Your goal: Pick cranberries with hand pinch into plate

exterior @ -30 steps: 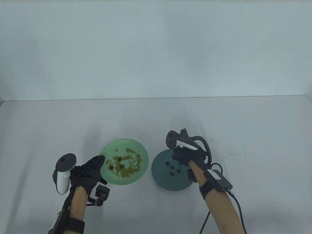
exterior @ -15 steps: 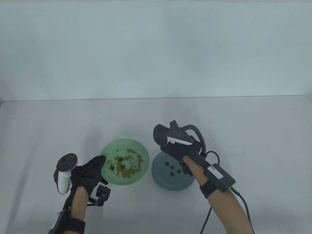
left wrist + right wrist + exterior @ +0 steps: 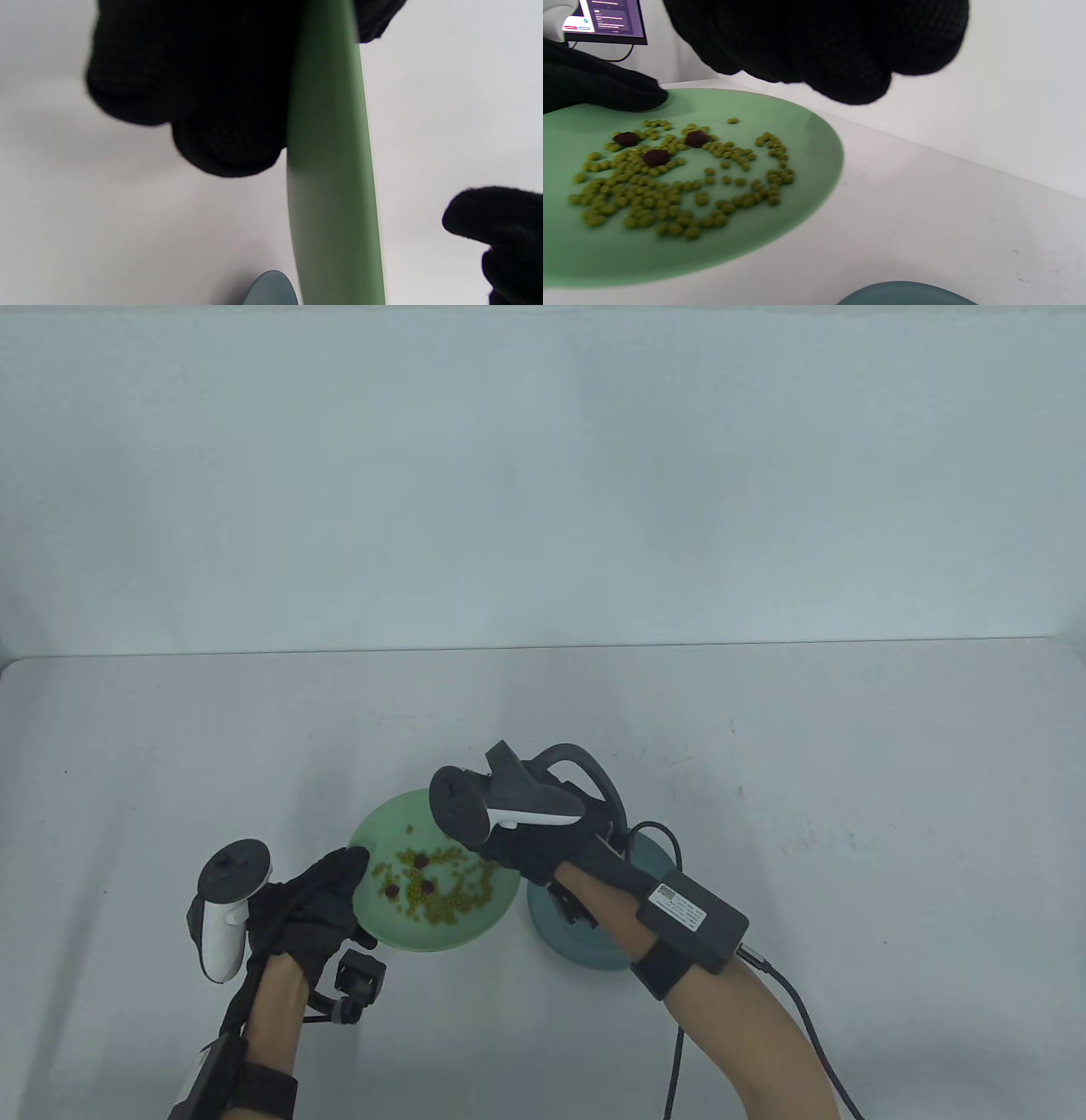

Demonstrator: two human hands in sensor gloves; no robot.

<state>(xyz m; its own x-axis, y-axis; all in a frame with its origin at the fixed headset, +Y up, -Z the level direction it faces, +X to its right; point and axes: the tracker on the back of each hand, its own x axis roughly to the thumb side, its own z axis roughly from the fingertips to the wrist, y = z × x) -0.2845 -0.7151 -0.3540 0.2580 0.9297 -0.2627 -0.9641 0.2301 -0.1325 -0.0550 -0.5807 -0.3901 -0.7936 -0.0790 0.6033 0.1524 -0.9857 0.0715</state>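
Right hand (image 3: 534, 848), gloved in black knit, hangs over the right rim of the green plate (image 3: 373, 920), fingers curled loosely and pinching nothing in the right wrist view. Left hand (image 3: 310, 899) grips the same plate at its left rim, thumb on top in the table view and fingers (image 3: 220, 127) beneath it in the left wrist view, where the plate shows only as a thin green edge.

Three dark red cranberries (image 3: 655, 156) lie among a scatter of small round green peas (image 3: 670, 199) on the green plate, close together left of its centre. The teal plate (image 3: 585, 950) sits just beside the green one on the right; the right forearm covers most of it in the table view, so its contents cannot be seen. The right wrist view catches only a sliver of its rim at the bottom edge.

Both plates are smooth, round and shallow, set near the front edge of the pale grey counter (image 3: 848, 780). Wide bare surface stretches behind and to either side of them, up to a plain light wall. A white tracker (image 3: 222, 933) rides the back of the left hand, a grey-and-white one the right, with a black cable (image 3: 806, 1018) trailing along the right forearm.
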